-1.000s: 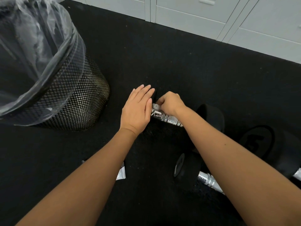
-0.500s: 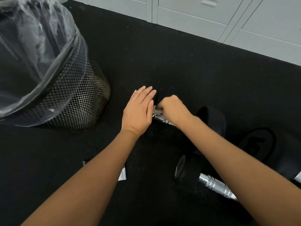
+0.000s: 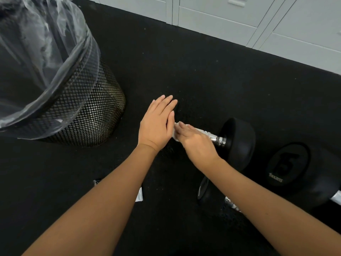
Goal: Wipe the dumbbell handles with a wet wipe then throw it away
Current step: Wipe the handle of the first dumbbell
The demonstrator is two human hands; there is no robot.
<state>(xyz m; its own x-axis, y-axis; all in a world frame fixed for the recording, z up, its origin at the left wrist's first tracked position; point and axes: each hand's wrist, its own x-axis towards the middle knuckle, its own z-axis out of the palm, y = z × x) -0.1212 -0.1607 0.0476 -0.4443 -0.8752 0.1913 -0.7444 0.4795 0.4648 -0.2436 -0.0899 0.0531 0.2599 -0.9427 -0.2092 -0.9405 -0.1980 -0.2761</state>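
A black dumbbell lies on the floor with its chrome handle (image 3: pixel 215 138) and right head (image 3: pixel 239 143) showing. My left hand (image 3: pixel 156 124) rests flat, fingers straight, on the dumbbell's left head, which it hides. My right hand (image 3: pixel 195 143) holds the white wet wipe (image 3: pixel 175 134) around the left part of the handle. The wipe's edges peek out at my fingertips. A second dumbbell lies nearer me; its small black head (image 3: pixel 203 189) and a bit of its handle (image 3: pixel 231 203) show beside my right forearm.
A black mesh bin (image 3: pixel 88 119) with a clear plastic liner (image 3: pixel 46 52) stands at the left. A torn wipe packet (image 3: pixel 139 194) lies under my left forearm. A large black dumbbell head marked 15 (image 3: pixel 287 167) sits at the right. Grey locker doors (image 3: pixel 221 15) line the back.
My right hand has rubbed the wipe along the handle and now sits lower with its fingers stretched further out. The handle's right end shows more. My left hand stayed on the head.
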